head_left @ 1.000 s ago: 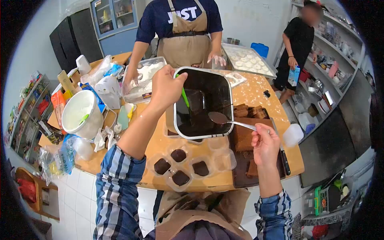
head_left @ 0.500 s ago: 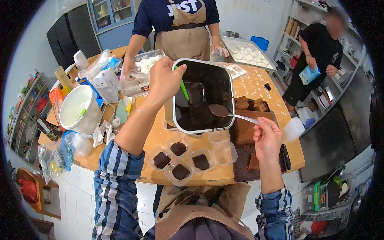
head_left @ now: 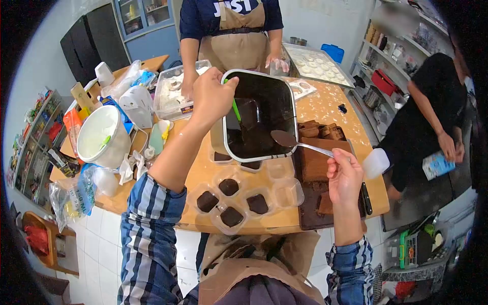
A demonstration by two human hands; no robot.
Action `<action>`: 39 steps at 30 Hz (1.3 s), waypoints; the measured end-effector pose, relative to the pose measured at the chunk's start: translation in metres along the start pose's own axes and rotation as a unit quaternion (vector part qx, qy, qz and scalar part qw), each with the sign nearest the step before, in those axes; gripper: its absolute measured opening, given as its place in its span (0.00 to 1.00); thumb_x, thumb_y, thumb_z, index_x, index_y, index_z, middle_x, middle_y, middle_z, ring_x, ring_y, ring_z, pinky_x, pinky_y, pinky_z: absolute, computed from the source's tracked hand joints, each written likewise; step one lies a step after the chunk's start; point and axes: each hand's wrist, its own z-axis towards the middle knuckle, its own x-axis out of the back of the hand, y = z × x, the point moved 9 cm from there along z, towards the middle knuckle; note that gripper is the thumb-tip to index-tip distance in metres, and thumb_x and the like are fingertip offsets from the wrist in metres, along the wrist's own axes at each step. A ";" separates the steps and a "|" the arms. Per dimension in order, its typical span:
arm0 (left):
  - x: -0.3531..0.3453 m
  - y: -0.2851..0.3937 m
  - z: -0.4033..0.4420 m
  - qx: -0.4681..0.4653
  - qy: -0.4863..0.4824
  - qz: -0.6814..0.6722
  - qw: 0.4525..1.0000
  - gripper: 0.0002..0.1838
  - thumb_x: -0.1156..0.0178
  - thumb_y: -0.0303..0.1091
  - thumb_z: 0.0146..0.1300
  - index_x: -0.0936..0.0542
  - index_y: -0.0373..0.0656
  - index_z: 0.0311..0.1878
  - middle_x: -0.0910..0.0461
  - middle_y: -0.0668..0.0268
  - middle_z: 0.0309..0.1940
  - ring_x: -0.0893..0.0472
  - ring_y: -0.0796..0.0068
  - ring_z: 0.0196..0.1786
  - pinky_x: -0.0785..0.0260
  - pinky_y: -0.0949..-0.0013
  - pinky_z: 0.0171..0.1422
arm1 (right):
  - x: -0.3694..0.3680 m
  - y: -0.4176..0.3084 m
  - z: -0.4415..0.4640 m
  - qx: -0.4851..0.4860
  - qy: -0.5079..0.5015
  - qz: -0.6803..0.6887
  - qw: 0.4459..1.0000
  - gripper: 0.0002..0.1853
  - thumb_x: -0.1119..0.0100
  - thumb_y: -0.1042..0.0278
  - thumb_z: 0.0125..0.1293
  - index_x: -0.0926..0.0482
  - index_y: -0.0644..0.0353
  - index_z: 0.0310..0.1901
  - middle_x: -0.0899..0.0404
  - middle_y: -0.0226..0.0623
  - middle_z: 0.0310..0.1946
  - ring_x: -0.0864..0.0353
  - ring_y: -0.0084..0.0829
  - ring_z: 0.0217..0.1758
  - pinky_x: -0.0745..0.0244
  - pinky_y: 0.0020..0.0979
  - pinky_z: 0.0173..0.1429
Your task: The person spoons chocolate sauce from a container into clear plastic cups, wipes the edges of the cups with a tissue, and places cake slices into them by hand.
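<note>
My left hand (head_left: 213, 96) is closed on the upper left rim of a deep square pan (head_left: 260, 114) with dark chocolate inside, tilted towards me. A green-handled utensil (head_left: 236, 110) stands in the pan beside my thumb. My right hand (head_left: 344, 175) pinches the handle of a metal spoon (head_left: 284, 139), whose chocolate-coated bowl is at the pan's right edge. Below the pan, several clear plastic cups hold dark squares, such as this cake piece (head_left: 232, 216). A dark tray (head_left: 310, 216) with brown cake (head_left: 317, 165) lies to the right.
Across the table a person in an apron (head_left: 235, 46) has a hand in a tub of white powder (head_left: 168, 101). A white bucket (head_left: 101, 137) stands left, a knife (head_left: 366, 198) right. Another person (head_left: 432, 109) holds a blue carton (head_left: 438, 165) at the right.
The spoon and my right hand have shifted slightly right, with the spoon bowl now nearer the pan's right rim. The person with the carton has come closer along the right side.
</note>
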 end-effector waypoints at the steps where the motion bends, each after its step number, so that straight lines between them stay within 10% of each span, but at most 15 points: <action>1: 0.000 -0.001 0.001 -0.002 0.001 0.009 1.000 0.15 0.36 0.39 0.49 0.27 0.35 0.25 0.25 0.55 0.20 0.23 0.63 0.27 0.33 0.63 0.34 | 0.001 0.000 -0.001 0.000 0.004 -0.003 1.000 0.07 0.42 0.75 0.58 0.24 0.68 0.37 0.23 0.38 0.21 0.28 0.20 0.16 0.33 0.20 0.18; 16: 0.033 -0.023 0.019 -0.025 0.079 0.043 0.996 0.17 0.36 0.40 0.50 0.25 0.32 0.28 0.24 0.56 0.21 0.25 0.69 0.25 0.34 0.65 0.33 | 0.033 0.014 -0.012 -0.009 0.026 -0.025 0.999 0.06 0.43 0.75 0.59 0.24 0.68 0.37 0.24 0.38 0.22 0.28 0.21 0.16 0.33 0.21 0.18; 19: 0.045 -0.018 0.014 -0.004 0.078 0.037 0.996 0.15 0.36 0.37 0.49 0.26 0.34 0.27 0.24 0.49 0.24 0.23 0.51 0.31 0.34 0.60 0.38 | 0.037 0.027 -0.015 -0.007 0.018 -0.051 0.999 0.07 0.43 0.74 0.59 0.24 0.68 0.37 0.23 0.38 0.22 0.27 0.21 0.17 0.32 0.21 0.19; 39: 0.047 -0.039 0.006 0.022 0.060 0.045 0.997 0.18 0.36 0.43 0.49 0.28 0.36 0.25 0.25 0.54 0.22 0.24 0.60 0.28 0.35 0.61 0.34 | 0.025 0.029 -0.033 0.057 -0.021 -0.204 0.977 0.10 0.43 0.73 0.61 0.23 0.70 0.42 0.23 0.36 0.26 0.24 0.21 0.23 0.26 0.21 0.26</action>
